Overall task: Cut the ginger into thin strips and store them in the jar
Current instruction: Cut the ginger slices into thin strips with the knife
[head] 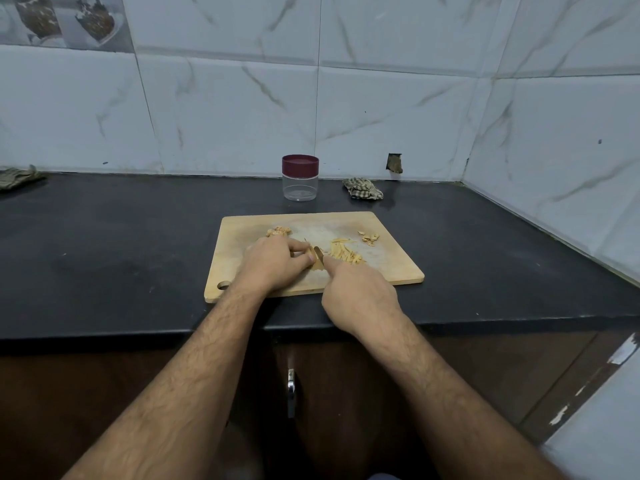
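Observation:
A wooden cutting board lies on the black counter. My left hand holds down a small piece of ginger with curled fingers near the board's middle. My right hand grips a knife whose blade stands right beside the left fingertips. A heap of thin yellow ginger strips lies just right of the blade. Ginger peel scraps sit behind the left hand, and a few small slices lie at the board's far right. The clear jar with a maroon lid stands closed behind the board.
The black counter runs left and right, ending at tiled walls behind and on the right. A crumpled checked cloth lies right of the jar, another cloth at the far left. A cabinet door handle is below the counter edge.

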Tool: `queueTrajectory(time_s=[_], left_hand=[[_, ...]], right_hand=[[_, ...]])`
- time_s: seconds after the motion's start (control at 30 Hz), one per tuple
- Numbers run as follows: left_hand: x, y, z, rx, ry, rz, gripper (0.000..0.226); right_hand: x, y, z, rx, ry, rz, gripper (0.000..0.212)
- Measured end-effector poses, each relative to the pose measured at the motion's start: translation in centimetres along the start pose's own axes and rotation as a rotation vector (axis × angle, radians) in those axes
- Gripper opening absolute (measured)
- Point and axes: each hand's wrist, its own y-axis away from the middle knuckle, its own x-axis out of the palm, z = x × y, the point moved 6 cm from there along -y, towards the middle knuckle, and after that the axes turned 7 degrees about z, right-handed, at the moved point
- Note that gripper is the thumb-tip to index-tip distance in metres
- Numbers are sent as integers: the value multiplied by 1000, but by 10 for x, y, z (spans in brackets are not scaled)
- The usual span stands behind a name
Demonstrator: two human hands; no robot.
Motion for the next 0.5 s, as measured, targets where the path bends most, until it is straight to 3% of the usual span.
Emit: queueTrajectory(time_s=[0.13, 0.5], left_hand=[[1, -2, 4, -10, 58, 9, 41], [0, -2, 6, -9, 76, -20, 29]], right_hand=[[-2, -8, 5, -3, -8, 11, 56], [2, -14, 12, 2, 0, 18, 57]])
